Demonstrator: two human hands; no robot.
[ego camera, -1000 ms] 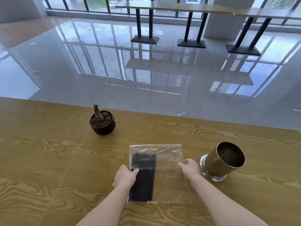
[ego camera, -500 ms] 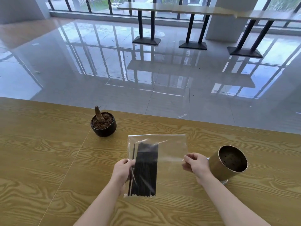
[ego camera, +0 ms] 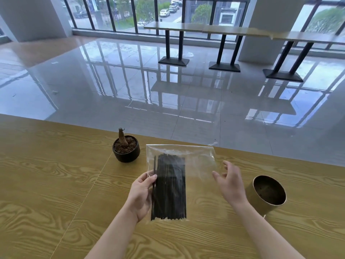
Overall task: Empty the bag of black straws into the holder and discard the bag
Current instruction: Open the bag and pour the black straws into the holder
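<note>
- The bench (ego camera: 56,184) is a wide wood-grain top filling the lower half of the view; its far edge runs from the left side down toward the right, with glossy floor (ego camera: 130,90) beyond it. Broad bare stretches of the top lie to the left and along the near side.
- The bag (ego camera: 197,165) is clear plastic, held up above the bench at the centre, its top edge reaching about level with the bench's far edge. Its right half holds nothing and hangs loose.
- The straws (ego camera: 169,187) are a black bundle standing upright inside the left part of the bag, their lower ends at the bag's bottom edge.
- The holder (ego camera: 268,193) is a dark round cup on the bench to the right of the bag, apart from it, mouth facing up.
- The left hand (ego camera: 141,195) has its grip closed on the bag's left edge, thumb pressing over the straws.
- The right hand (ego camera: 231,184) is spread open just beside the bag's right edge, between bag and holder; I cannot tell whether a fingertip touches the plastic.
- The plant pot (ego camera: 126,149) sits near the far edge, left of the bag.
</note>
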